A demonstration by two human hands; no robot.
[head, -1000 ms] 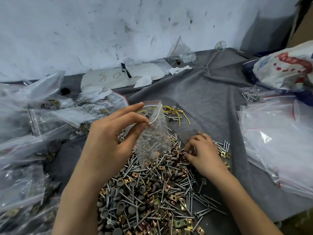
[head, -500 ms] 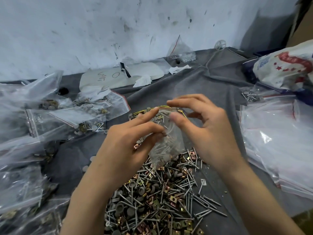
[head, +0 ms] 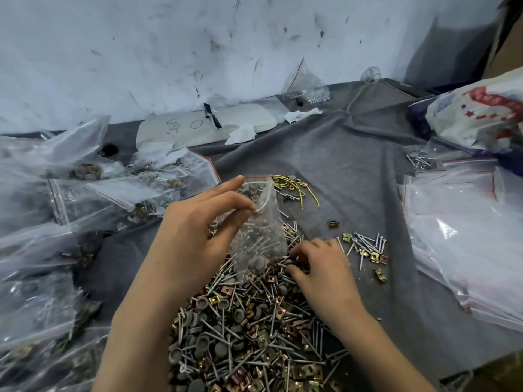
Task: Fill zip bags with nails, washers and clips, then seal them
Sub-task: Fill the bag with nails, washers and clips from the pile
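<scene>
Fingers [head: 220, 188] of our left hand [head: 195, 239] pinch the mouth of the zip bag [head: 260, 239]; our right hand [head: 319, 264] curls its fingers into the pile of nails [head: 249, 321], grip unclear

Grey cloth [head: 353, 165], brass-yellow clips [head: 375, 256], red-striped zip bag [head: 259, 216]

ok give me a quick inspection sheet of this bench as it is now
surface: creased grey cloth
job's things: zip bag, part filled, mouth unsealed; loose pile of nails, washers and clips under it
clutter: filled bags at left; flat clear bags at right; crumpled tissue at back
grips: left hand pinches the zip bag's rim; right hand curls its fingers into the pile, catch hidden
cables: thin yellow wires beyond the zip bag
surroundings: scuffed white wall behind
</scene>
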